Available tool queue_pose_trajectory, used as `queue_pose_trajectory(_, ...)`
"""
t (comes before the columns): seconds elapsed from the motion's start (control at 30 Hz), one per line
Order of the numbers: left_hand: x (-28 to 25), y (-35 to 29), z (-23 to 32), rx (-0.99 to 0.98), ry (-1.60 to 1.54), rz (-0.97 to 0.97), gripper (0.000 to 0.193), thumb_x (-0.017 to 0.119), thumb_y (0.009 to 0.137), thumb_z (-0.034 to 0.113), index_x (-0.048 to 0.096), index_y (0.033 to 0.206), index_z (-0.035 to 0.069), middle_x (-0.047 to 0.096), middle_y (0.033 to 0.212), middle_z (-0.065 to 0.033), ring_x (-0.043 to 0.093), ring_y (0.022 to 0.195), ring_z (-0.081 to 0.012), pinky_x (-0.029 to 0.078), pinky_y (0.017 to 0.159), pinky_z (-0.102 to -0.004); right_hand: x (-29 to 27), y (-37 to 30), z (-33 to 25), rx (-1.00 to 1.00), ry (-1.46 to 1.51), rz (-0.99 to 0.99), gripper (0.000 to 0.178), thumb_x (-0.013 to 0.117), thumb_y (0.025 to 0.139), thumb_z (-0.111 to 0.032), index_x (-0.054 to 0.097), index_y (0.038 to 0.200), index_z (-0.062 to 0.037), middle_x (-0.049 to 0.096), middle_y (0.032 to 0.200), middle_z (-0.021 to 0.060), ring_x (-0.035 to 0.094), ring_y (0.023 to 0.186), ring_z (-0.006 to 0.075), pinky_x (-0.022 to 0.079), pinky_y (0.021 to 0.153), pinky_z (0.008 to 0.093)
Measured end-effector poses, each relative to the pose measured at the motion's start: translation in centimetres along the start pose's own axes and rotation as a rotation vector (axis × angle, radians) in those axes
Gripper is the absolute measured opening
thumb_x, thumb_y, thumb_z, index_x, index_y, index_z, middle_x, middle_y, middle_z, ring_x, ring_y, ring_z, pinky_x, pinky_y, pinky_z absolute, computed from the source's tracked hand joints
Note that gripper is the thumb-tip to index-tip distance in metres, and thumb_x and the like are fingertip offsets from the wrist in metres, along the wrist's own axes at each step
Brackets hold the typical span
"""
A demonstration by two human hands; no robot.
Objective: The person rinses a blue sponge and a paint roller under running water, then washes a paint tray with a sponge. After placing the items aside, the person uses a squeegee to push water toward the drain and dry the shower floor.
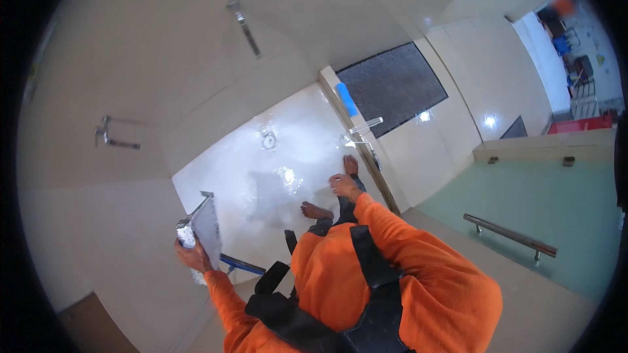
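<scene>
Two bare hands show at the ends of orange sleeves [392,225], one far out on the person's left and the other close before the body. Fingers of the left hand [194,256] are closed around the lower end of a whitish, shiny block [186,233] (its exact kind is hard to make out), which is out at the left, just beside a grey, upright flat piece [209,225] with a metallic-looking upper edge; whether the block and that piece are joined, I cannot tell. Just to the right of that hand, a blue bar [242,263] slants near the person's dark straps [288,310]. The right hand [343,186] hangs above the legs with its fingers bent, and I cannot tell whether they enclose anything. Below it, two bare feet [317,210] stand on a wet, glossy white floor [229,176] with a round drain [269,140] farther forward. Two metal taps [246,29] jut from the beige wall [176,59]. Along the right side of the wet floor runs a raised curb [330,82], bearing a blue piece [347,99], with a clear, rod-like thing [366,125] near it; beyond lies a dark mat [392,88]. At the right, a steel handle [510,235] is fixed to a greenish glass panel [562,202].
</scene>
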State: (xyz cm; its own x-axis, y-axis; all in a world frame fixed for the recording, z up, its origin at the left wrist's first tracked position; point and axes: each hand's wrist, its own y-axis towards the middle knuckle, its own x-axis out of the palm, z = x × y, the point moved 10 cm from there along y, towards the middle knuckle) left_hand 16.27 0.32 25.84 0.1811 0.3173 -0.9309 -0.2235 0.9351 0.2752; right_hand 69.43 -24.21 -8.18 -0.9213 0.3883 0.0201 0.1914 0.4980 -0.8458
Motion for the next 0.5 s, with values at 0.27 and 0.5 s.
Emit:
queue_pose_trajectory(0.27,28.4,-4.1,13.7,-0.568,-0.739,-0.483,0.053,0.074,0.086,0.023,0.054,0.127,-0.004,0.062,0.117,-0.0124,0.060,0.100,-0.0252,0.046,0.094,-0.0379,-23.9,10.4,8.0,0.001,-0.194,0.544,0.020,0.060,0.088,-0.023,0.069,0.098,-0.0080,0.071,0.087,0.0114,0.067,0.066,0.0184,0.053,0.057,0.0326)
queue_pose_trajectory(0.5,50.5,-17.8,46.1,-0.880,-1.178,-1.164,0.055,0.055,0.095,0.038,0.048,0.137,0.003,0.057,0.132,-0.0124,0.054,0.121,-0.0290,0.040,0.105,-0.0421,-31.0,24.0,10.2,0.208,-0.379,0.399,0.037,0.069,0.081,-0.030,0.065,0.110,-0.0065,0.068,0.102,0.0185,0.065,0.099,0.0356,0.052,0.089,0.0435)
